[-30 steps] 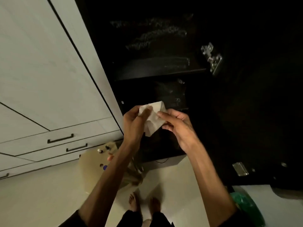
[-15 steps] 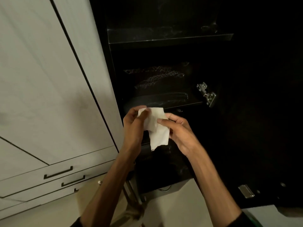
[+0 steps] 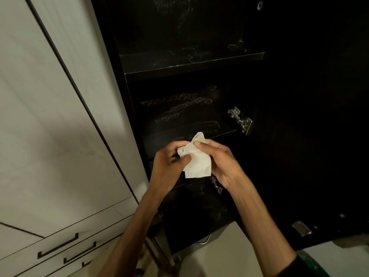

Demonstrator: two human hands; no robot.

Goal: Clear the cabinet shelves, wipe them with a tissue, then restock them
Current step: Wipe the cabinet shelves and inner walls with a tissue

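From the head view, we see both hands, left (image 3: 169, 160) and right (image 3: 221, 162), pinching the tissue (image 3: 196, 161) just before the cabinet's middle shelf (image 3: 189, 128), probably folding a fresh face for its smudged, bare surface.

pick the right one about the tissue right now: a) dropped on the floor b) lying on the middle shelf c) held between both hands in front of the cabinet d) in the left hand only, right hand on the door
c: the tissue is pinched by the left hand and the right hand together, in front of the dark open cabinet, not resting on any shelf.
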